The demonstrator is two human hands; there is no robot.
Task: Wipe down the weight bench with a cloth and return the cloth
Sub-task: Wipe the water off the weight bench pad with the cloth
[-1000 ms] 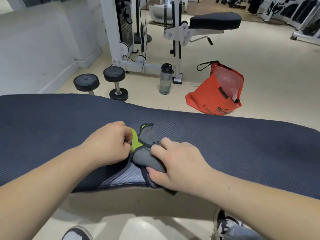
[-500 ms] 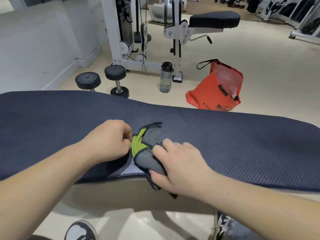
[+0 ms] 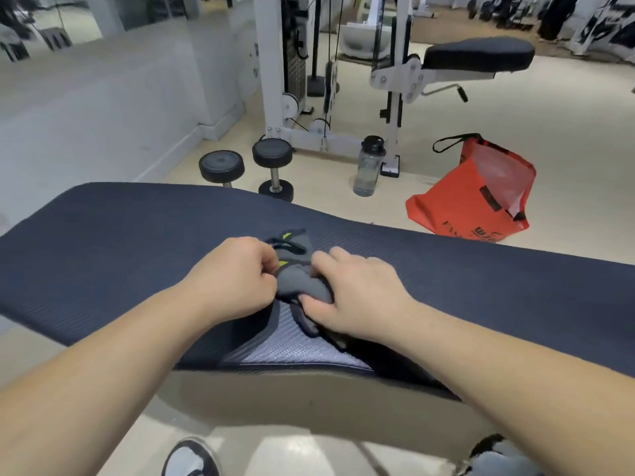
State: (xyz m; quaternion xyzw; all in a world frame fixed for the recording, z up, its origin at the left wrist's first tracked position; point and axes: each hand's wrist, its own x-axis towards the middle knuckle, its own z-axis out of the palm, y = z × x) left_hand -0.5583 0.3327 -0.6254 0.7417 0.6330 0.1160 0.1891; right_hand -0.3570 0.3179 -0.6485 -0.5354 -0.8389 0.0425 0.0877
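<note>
A dark blue padded weight bench (image 3: pixel 481 290) runs across the view from left to right. On its middle lies a bunched grey cloth (image 3: pixel 299 283) with lime-green patches and dark trim. My left hand (image 3: pixel 237 276) pinches the cloth's left side with curled fingers. My right hand (image 3: pixel 354 297) grips the cloth's right part, thumb tucked under the fabric. A strip of the cloth hangs down toward the bench's near edge. The bench surface shines lighter just below the cloth.
On the floor beyond the bench stand two black dumbbells (image 3: pixel 271 166), a clear water bottle (image 3: pixel 369 166) and an orange bag (image 3: pixel 477 197). A white cable machine (image 3: pixel 288 63) with a black padded seat (image 3: pixel 477 55) rises behind them. My shoes (image 3: pixel 192 458) show below the bench.
Both hands have shifted slightly away from me along the bench with the cloth. The cloth is more bunched, with less lime-green showing.
</note>
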